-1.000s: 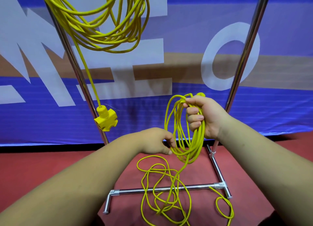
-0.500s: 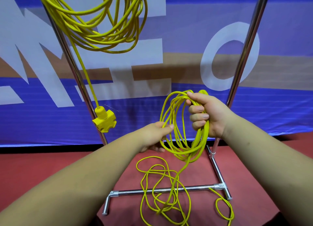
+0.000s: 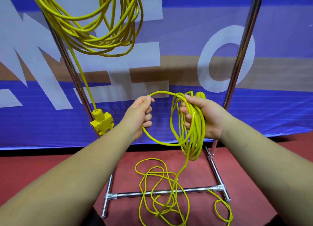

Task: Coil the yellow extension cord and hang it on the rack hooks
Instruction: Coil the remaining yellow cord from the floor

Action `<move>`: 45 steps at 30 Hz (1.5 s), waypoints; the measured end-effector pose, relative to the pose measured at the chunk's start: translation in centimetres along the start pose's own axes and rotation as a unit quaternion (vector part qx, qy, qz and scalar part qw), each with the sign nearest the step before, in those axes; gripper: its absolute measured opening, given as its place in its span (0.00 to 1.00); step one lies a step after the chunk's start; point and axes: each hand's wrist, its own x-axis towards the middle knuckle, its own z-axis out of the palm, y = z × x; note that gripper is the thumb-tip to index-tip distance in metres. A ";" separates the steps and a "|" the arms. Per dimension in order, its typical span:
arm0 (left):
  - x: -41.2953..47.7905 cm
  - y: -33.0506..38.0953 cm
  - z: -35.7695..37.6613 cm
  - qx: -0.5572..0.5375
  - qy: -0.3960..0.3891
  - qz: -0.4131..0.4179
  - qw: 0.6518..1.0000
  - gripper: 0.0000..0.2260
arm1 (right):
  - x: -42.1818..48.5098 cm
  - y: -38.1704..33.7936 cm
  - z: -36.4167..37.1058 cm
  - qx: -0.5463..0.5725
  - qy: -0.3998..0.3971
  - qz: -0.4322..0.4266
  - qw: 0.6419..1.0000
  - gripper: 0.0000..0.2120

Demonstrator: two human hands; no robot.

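Observation:
My right hand (image 3: 203,114) grips a bundle of several loops of the yellow extension cord (image 3: 191,134) at chest height, the loops hanging below the fist. My left hand (image 3: 140,114) holds one wide loop of the same cord, drawn out to the left of the bundle. From the bundle the cord drops to a loose tangle on the red floor (image 3: 162,197), lying over the rack's base bar. The metal rack (image 3: 240,44) stands in front of me; its hooks are out of view above.
A second yellow coil (image 3: 101,31) hangs from the rack's top left, its yellow socket block (image 3: 101,122) dangling beside the left upright (image 3: 71,70). A blue banner with white letters (image 3: 279,107) is behind the rack. The base bar (image 3: 135,194) crosses the red floor.
My left hand rose from below the bundle and pulled a new loop up and out to the left. The right hand's bundle stayed in place, its fingers loosening slightly.

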 end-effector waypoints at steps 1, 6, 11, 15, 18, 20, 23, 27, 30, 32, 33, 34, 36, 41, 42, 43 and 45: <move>-0.1 0.0 0.2 -0.002 0.010 0.000 1.000 0.09 | -0.1 0.0 0.2 0.002 0.001 -0.005 1.000 0.15; -0.4 -0.2 1.3 -0.039 0.054 -0.019 0.998 0.10 | -0.3 0.0 0.5 0.030 -0.009 -0.017 0.999 0.13; -0.8 0.2 1.9 0.024 0.067 -0.032 0.997 0.12 | -0.3 0.1 0.5 0.028 -0.004 -0.013 1.000 0.13; -0.3 1.4 0.8 0.303 0.105 0.086 0.943 0.12 | 0.0 0.2 0.4 0.028 0.002 -0.026 0.999 0.12; -0.9 2.6 0.5 0.391 0.020 0.207 0.896 0.25 | 0.2 0.4 0.4 0.033 0.009 -0.031 0.999 0.11; -1.3 3.1 0.6 0.440 -0.042 0.274 0.854 0.28 | 0.3 0.4 0.4 0.034 0.009 -0.028 0.999 0.10; -1.2 2.9 1.2 0.472 -0.096 0.327 0.813 0.23 | 0.5 0.6 0.5 0.023 0.000 -0.017 1.000 0.10; -0.9 2.8 1.7 0.499 -0.091 0.358 0.784 0.07 | 0.6 1.0 0.8 0.004 -0.021 -0.008 1.000 0.11; -0.8 3.4 1.5 0.521 -0.106 0.377 0.758 0.04 | 0.5 1.1 0.9 0.003 -0.024 -0.001 1.000 0.14; -0.6 3.7 1.3 0.548 -0.127 0.392 0.728 0.04 | 0.4 1.0 1.1 0.003 -0.028 0.000 1.000 0.15; -0.5 3.9 1.2 0.555 -0.130 0.393 0.722 0.03 | 0.3 1.0 1.1 0.002 -0.029 0.000 1.000 0.16; -0.4 4.0 1.2 0.559 -0.131 0.391 0.720 0.03 | 0.2 0.9 1.2 -0.001 -0.027 0.001 1.000 0.15; -0.4 4.0 1.1 0.566 -0.119 0.392 0.716 0.02 | 0.1 1.0 1.4 -0.019 -0.028 0.005 0.999 0.14; 0.4 4.0 0.5 0.529 -0.015 0.355 0.771 0.03 | -0.1 1.4 1.8 -0.067 -0.061 0.025 0.996 0.11; 0.6 3.9 0.3 0.520 0.004 0.341 0.783 0.03 | 0.0 1.4 1.8 -0.075 -0.067 0.018 0.995 0.09; 0.9 3.7 0.1 0.513 0.021 0.328 0.793 0.04 | 0.1 1.4 1.8 -0.082 -0.069 0.012 0.994 0.07; 1.6 3.3 -0.2 0.509 0.050 0.302 0.804 0.05 | 0.3 1.4 1.9 -0.084 -0.064 0.005 0.994 0.05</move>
